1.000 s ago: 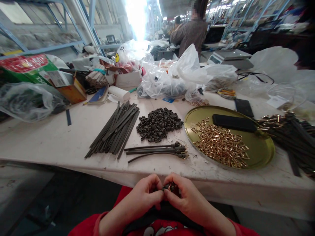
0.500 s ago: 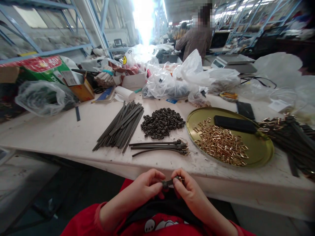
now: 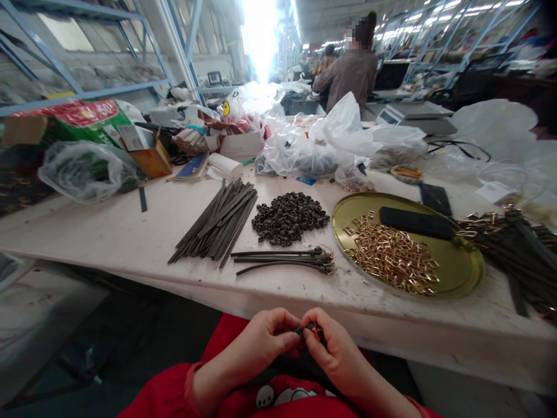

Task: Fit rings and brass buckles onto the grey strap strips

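Observation:
Over my lap, just off the table's front edge, my left hand (image 3: 270,339) and my right hand (image 3: 327,342) meet with fingertips nearly touching. Both pinch a dark strap (image 3: 299,332); most of it is covered by the fingers. A bit of gold metal, apparently a buckle (image 3: 315,331), shows at my right fingertips. On the table beyond lie several straps with gold buckles (image 3: 282,256), side by side. Behind them are a heap of small dark loops (image 3: 290,219) and a pile of plain dark strips (image 3: 213,223).
A gold round tray (image 3: 461,273) on the right carries loose gold buckles (image 3: 391,255) and a black oblong object (image 3: 415,223). More dark straps (image 3: 513,244) lie at far right. Plastic bags (image 3: 304,145) and boxes line the back; a person (image 3: 351,75) stands beyond.
My hands have drawn closer together and slightly lower, so less of the strap shows between them. The view has shifted slightly; the table items stay put.

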A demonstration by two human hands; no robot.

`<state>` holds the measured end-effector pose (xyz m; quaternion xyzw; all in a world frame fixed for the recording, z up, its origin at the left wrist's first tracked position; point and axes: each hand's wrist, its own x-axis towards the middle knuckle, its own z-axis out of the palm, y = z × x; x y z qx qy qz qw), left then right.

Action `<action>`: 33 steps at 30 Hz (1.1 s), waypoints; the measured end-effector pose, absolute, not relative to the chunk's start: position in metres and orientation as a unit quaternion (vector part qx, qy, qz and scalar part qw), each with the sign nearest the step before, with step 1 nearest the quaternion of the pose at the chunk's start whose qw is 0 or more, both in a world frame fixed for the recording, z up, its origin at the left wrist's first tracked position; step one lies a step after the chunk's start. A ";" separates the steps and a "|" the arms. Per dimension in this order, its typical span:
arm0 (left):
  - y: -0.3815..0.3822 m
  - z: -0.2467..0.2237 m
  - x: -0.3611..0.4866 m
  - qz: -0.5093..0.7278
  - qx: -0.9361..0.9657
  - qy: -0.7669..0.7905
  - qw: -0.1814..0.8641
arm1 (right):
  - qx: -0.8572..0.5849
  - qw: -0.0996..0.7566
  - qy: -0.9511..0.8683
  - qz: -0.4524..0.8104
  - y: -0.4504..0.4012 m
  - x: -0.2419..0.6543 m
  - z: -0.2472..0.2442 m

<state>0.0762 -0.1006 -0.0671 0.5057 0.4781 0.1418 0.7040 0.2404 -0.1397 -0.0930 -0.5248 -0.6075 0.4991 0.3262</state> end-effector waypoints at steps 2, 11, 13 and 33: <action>-0.099 -0.067 0.076 0.137 0.513 0.471 0.704 | -0.520 0.327 -0.600 0.511 -0.140 0.243 -0.092; -0.085 -0.070 0.066 0.110 0.548 0.487 0.671 | -0.514 0.354 -0.559 0.546 -0.133 0.250 -0.100; -0.082 -0.069 0.071 0.104 0.573 0.490 0.649 | -0.501 0.363 -0.563 0.548 -0.131 0.249 -0.101; 0.027 -0.104 0.084 0.166 0.888 0.426 0.045 | -0.550 0.243 -0.788 -0.132 -0.029 0.306 -0.163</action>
